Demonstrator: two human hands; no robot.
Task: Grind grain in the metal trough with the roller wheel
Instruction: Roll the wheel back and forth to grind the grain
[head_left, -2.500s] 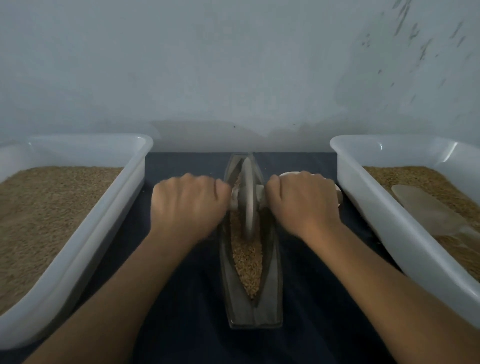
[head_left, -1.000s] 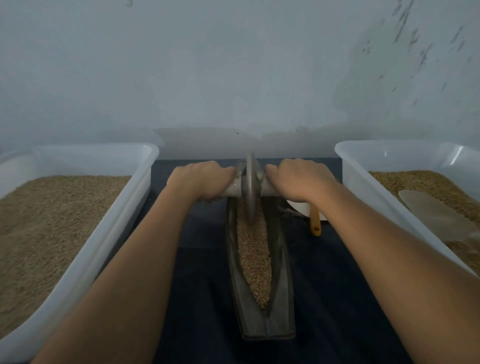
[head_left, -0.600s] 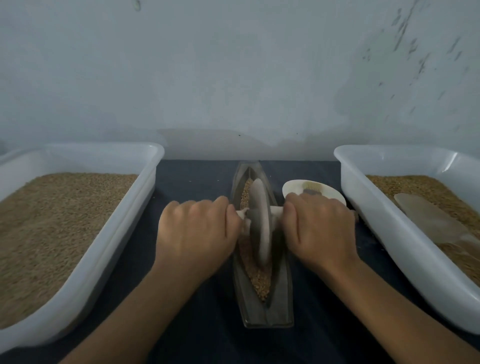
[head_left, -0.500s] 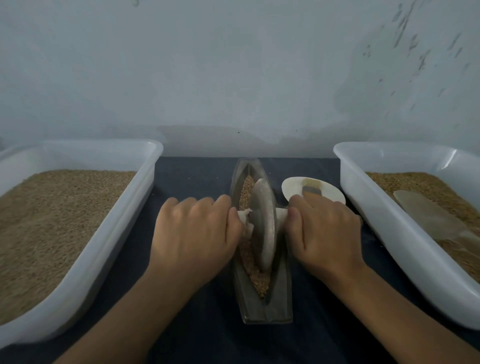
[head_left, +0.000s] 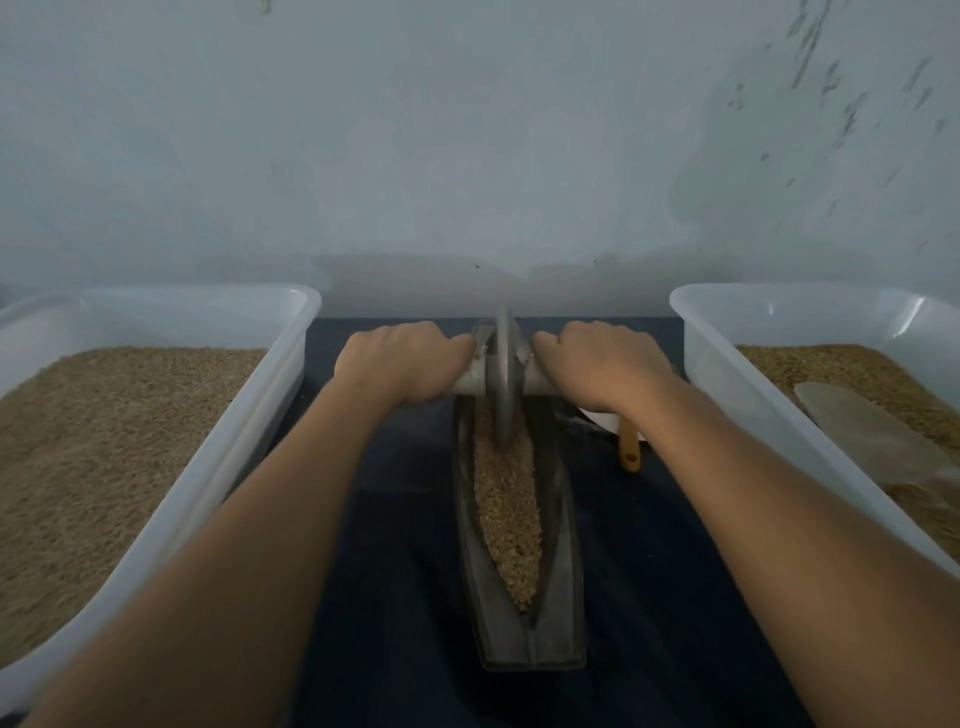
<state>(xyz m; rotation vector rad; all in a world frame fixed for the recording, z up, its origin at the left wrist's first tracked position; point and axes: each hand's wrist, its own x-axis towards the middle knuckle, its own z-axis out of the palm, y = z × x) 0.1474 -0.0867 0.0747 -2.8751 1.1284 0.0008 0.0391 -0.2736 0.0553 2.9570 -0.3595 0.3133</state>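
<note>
A long boat-shaped metal trough (head_left: 563, 603) lies lengthwise on the dark cloth in the middle, with brown grain (head_left: 506, 509) heaped along its channel. The metal roller wheel (head_left: 503, 379) stands upright at the trough's far end, its rim down in the grain. My left hand (head_left: 402, 364) grips the pale axle handle on the wheel's left side. My right hand (head_left: 597, 361) grips the handle on the right side. Both arms are stretched far forward.
A white plastic tub (head_left: 249, 415) full of grain stands on the left. A second white tub (head_left: 727, 410) on the right holds grain and a pale scoop (head_left: 862, 431). A small white dish with a yellow-handled brush (head_left: 629, 449) lies right of the trough. A wall rises close behind.
Half a second ago the wheel sat near the middle of the trough. Both hands have pushed it away to the far end, uncovering the grain along the near part.
</note>
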